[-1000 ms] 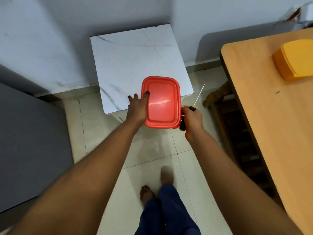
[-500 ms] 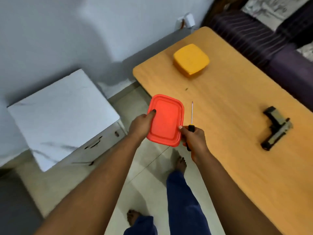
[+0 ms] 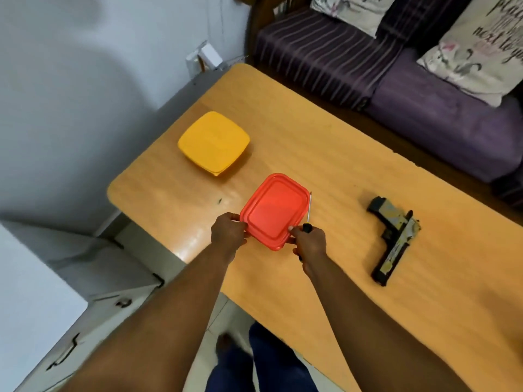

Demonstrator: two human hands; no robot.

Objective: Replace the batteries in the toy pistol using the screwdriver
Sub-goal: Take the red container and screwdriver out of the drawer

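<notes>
Holding red box over wooden worktop, left hand grip curled on its left edge, right hand grip clamped on screwdriver and box's right edge, toy pistol flat on worktop to the right, yellow box further back

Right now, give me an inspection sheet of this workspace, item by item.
Surface: wooden table, small dark speck near the left end.
Job's things: toy pistol flat on the table; screwdriver in the right hand.
Clutter: yellow box, lid on.
Hands: left hand and right hand hold the red box.
Cables: nothing seen.
Surroundings: purple sofa with cushions, white cabinet, wall socket.
</notes>
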